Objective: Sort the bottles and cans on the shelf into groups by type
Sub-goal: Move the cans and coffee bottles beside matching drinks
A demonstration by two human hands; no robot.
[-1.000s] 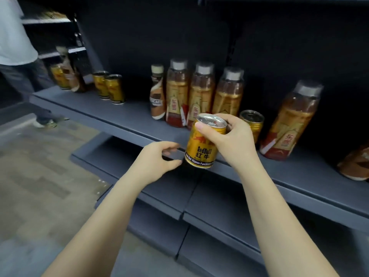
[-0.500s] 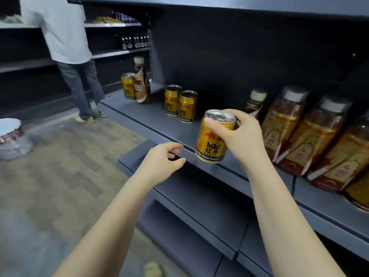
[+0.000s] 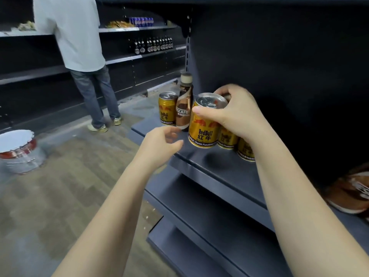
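At far left we see a foil-topped bucket (image 3: 19, 151) on the floor and a person (image 3: 79, 56) facing other shelves. Our left hand (image 3: 161, 142) hangs loosely open before the shelf (image 3: 219, 166). A lone can (image 3: 167, 108) and coffee bottle (image 3: 184, 104) stand behind. Our right hand (image 3: 233, 112) clamps the held can (image 3: 205, 121), hiding two cans (image 3: 226, 137) partly; a blurred bottle (image 3: 353, 192) is cut off.

We note dim, even indoor light; the shelf back (image 3: 279, 66) is nearly black. Can top (image 3: 210, 100) glints. Edges bend and blur; floor (image 3: 60, 176) is smeared.
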